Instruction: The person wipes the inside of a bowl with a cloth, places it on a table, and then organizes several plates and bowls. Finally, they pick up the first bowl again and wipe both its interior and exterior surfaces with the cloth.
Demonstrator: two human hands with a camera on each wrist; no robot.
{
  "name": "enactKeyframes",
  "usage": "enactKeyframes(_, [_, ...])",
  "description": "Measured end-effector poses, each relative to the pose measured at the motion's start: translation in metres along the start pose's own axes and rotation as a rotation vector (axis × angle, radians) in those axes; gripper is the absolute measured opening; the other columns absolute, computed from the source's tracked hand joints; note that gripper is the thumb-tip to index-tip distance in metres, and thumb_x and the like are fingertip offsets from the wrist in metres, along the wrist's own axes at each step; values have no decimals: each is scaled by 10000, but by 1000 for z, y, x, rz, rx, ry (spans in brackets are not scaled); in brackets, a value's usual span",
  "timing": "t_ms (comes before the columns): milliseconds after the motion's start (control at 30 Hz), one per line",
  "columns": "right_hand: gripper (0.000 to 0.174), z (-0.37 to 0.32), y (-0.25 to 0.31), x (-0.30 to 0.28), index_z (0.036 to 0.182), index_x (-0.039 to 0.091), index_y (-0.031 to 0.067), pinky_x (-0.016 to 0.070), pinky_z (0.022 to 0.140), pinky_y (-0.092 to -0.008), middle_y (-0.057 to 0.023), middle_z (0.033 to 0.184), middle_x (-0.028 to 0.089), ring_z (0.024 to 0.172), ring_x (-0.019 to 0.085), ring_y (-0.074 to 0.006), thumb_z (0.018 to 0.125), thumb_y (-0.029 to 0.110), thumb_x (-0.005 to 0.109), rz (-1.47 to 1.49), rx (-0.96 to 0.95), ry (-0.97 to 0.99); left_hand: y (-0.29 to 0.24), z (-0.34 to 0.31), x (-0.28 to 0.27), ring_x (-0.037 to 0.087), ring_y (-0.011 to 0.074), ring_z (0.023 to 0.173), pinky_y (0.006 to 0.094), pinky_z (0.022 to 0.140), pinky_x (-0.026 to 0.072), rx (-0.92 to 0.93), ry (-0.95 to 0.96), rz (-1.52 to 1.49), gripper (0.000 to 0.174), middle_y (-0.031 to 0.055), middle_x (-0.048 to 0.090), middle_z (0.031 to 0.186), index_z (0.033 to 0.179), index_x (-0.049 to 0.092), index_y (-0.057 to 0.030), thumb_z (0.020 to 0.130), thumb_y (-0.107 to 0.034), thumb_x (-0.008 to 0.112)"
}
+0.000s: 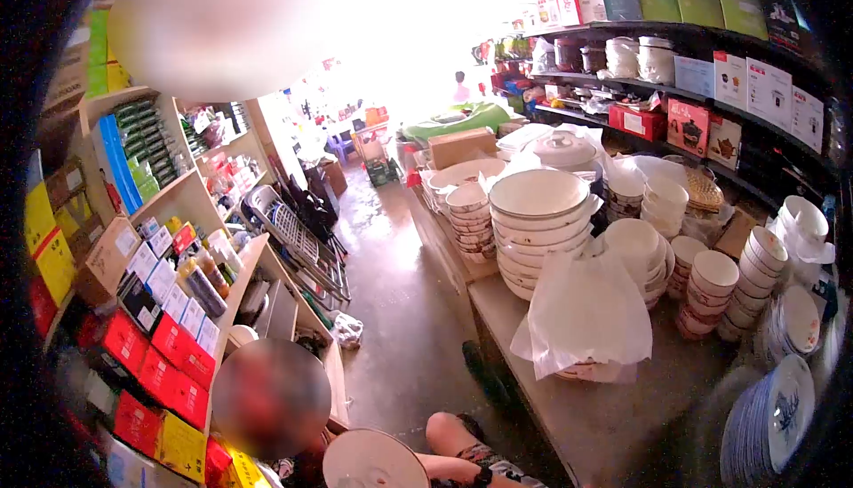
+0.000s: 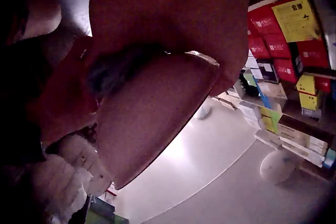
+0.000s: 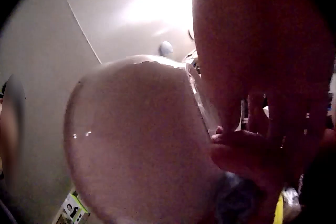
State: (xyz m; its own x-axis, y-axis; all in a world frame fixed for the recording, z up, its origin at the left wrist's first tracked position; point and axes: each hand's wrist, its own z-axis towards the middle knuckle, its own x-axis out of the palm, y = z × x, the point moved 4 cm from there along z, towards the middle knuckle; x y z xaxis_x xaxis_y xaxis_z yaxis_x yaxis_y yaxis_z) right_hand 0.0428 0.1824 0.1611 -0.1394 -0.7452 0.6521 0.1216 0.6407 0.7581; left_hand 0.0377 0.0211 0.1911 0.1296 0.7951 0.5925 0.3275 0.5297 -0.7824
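At the bottom of the head view is a round cream dish [image 1: 373, 460], with a bare forearm [image 1: 449, 468] right beside it. In the right wrist view it shows as a rounded, glossy bowl [image 3: 139, 140]. My right hand [image 3: 257, 92] grips the bowl's edge, its thumb and curled fingers meeting at the rim. The left wrist view shows a bowl [image 2: 152, 121] tilted, its curved edge towards the floor. My left hand [image 2: 170, 11] lies dark against its upper edge; its fingers are hidden, so I cannot tell whether they curl round it.
A table [image 1: 524, 390] on the right bears stacked bowls [image 1: 538, 239], a white plastic bag [image 1: 586, 310] and upright blue-patterned plates [image 1: 769, 426]. Shelves with red boxes [image 1: 173, 381] line the left. Folded chairs [image 1: 298, 244] lean along the aisle [image 1: 382, 310]. A bare knee [image 1: 444, 435] shows near the table.
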Motion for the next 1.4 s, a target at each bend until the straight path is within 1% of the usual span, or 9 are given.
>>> enactKeyframes(467, [353, 8, -25, -23, 1310, 592, 108, 514, 980, -376, -124, 1209, 701, 1122, 654, -228, 998, 271, 626, -304, -188, -526, -12, 81, 0, 433, 397, 1389, 653, 1135, 362, -182, 17, -67, 852, 110, 334, 1597, 1559, 300, -223, 869, -562, 666])
enactKeyframes(667, [403, 37, -18, -59, 1332, 575, 127, 520, 966, -374, -134, 1196, 707, 1111, 666, -239, 978, 295, 670, -861, -166, -820, -7, 116, -4, 432, 402, 1388, 660, 1135, 358, -253, 29, -116, 892, 105, 309, 1611, 1574, 265, -231, 859, -551, 691])
enactKeyframes(700, [389, 76, -31, -85, 1419, 493, 118, 609, 782, -474, -190, 1245, 670, 905, 731, -287, 1030, 99, 495, -138, -371, -675, -5, 122, -4, 432, 403, 1388, 661, 1136, 357, -264, 34, -130, 899, 104, 305, 1614, 1577, 259, -233, 858, -549, 696])
enactKeyframes(800, [419, 95, 38, -69, 1459, 457, 10, 569, 835, -343, -169, 1174, 646, 955, 678, -238, 1060, 134, 487, 141, -320, -702, 3, 142, -3, 431, 405, 1388, 664, 1136, 355, -292, 48, -166, 920, 102, 293, 1621, 1584, 241, -237, 853, -544, 708])
enactKeyframes(1000, [426, 176, 81, -89, 1422, 514, 113, 559, 942, -372, -126, 1277, 682, 1107, 674, -218, 1012, 153, 621, -71, -217, -302, 46, 223, -6, 430, 410, 1387, 670, 1136, 352, -305, 77, -298, 958, 98, 272, 1633, 1596, 211, -244, 845, -535, 729])
enactKeyframes(1133, [461, 243, 59, -119, 1484, 442, 108, 510, 1024, -391, -156, 1482, 537, 1270, 588, -239, 1054, 225, 561, 72, -160, -221, 81, 318, 18, 564, 390, 1225, 561, 1024, 478, -236, 131, -373, 729, 182, 546, 1395, 1455, 451, -76, 860, -486, 543])
enactKeyframes(1167, [461, 256, 57, -134, 1487, 420, 126, 489, 1045, -404, -121, 1466, 541, 1287, 562, -236, 1065, 275, 532, -631, -421, -147, 79, 331, 32, 570, 417, 1237, 566, 1067, 456, -205, 114, -368, 693, 194, 559, 1376, 1427, 476, -69, 848, -447, 513])
enactKeyframes(1333, [477, 319, 4, -209, 1470, 421, 152, 469, 1054, -406, -77, 1349, 562, 1247, 557, -219, 1031, 264, 571, 50, -143, -306, 131, 421, 1, 607, 362, 1175, 518, 1004, 502, -199, 86, -325, 648, 172, 615, 1283, 1381, 503, -32, 860, -411, 571])
enactKeyframes(1400, [752, 323, -2, -213, 1566, 323, 95, 439, 1094, -411, -101, 1424, 540, 1288, 521, -252, 922, 168, 703, -6, -102, -365, 129, 432, 12, 605, 345, 1203, 498, 1040, 489, -194, 65, -258, 629, 173, 609, 1296, 1373, 506, -14, 869, -385, 566])
